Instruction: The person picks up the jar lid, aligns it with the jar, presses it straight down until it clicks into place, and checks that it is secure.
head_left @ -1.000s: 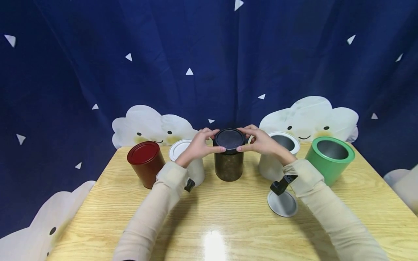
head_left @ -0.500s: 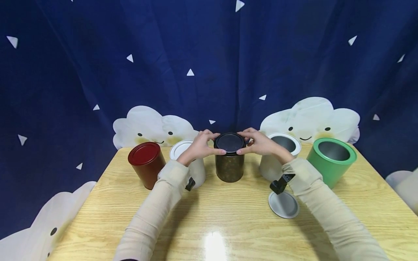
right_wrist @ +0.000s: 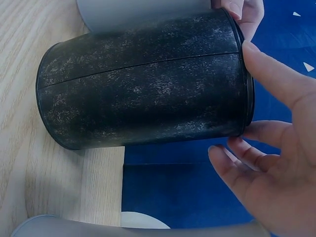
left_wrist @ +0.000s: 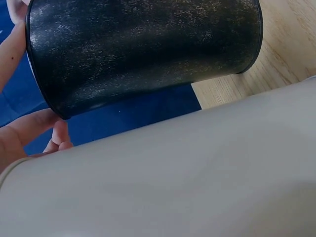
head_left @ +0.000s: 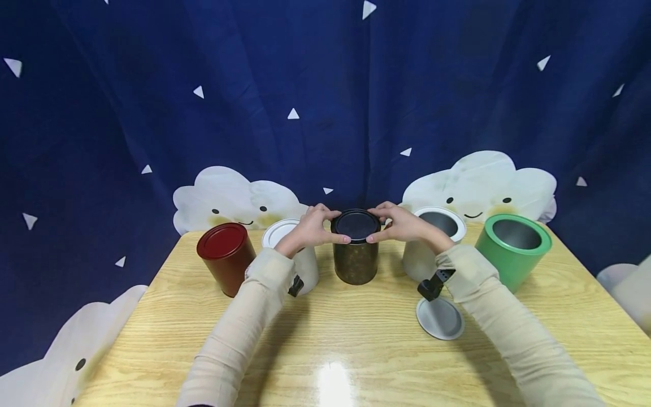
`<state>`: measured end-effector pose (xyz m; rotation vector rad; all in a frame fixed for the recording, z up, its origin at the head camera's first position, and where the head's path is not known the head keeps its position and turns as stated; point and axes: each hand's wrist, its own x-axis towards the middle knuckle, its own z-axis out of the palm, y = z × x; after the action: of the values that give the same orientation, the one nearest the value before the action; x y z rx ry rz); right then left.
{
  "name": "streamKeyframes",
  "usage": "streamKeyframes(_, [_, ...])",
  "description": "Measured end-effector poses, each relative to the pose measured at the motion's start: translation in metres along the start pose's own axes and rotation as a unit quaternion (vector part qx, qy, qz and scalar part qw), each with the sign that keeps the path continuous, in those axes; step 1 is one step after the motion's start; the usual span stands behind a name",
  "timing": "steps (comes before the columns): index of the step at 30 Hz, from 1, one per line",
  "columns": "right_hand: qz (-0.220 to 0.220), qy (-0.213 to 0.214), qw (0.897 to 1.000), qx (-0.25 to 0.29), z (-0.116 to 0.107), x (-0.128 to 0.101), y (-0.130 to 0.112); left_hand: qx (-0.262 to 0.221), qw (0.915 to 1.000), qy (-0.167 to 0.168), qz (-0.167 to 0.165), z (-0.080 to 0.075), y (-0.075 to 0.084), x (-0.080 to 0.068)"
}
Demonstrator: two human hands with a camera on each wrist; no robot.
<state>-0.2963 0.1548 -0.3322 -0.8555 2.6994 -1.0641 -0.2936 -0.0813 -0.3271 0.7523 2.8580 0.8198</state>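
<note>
Dark, speckled metal marks the tin [head_left: 357, 261] standing mid-table between a white tin [head_left: 305, 263] and an open silver tin [head_left: 432, 249]. Both hands pinch its black lid [head_left: 356, 224], which sits on the rim: the left hand [head_left: 311, 227] has thumb and fingers curled round the lid's left edge, the right hand [head_left: 402, 223] round the right edge. Uneven pressure from either side could seat the lid crooked, or tip the tin against its close neighbours on the wooden table [head_left: 356, 339].
</note>
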Motion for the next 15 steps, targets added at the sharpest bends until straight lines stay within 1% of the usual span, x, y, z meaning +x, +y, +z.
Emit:
streamKeyframes(10, [0.009, -0.005, 1.0, -0.005, 0.0006, 0.0002, -0.001, 0.006, 0.9999, 0.004, 0.011, 0.0019, -0.005, 0.0022])
streamKeyframes(15, [0.003, 0.016, 1.0, -0.006, 0.0027, -0.0007, -0.001, 0.006, 0.9995, 0.017, 0.025, 0.0017, -0.0049, 0.0015])
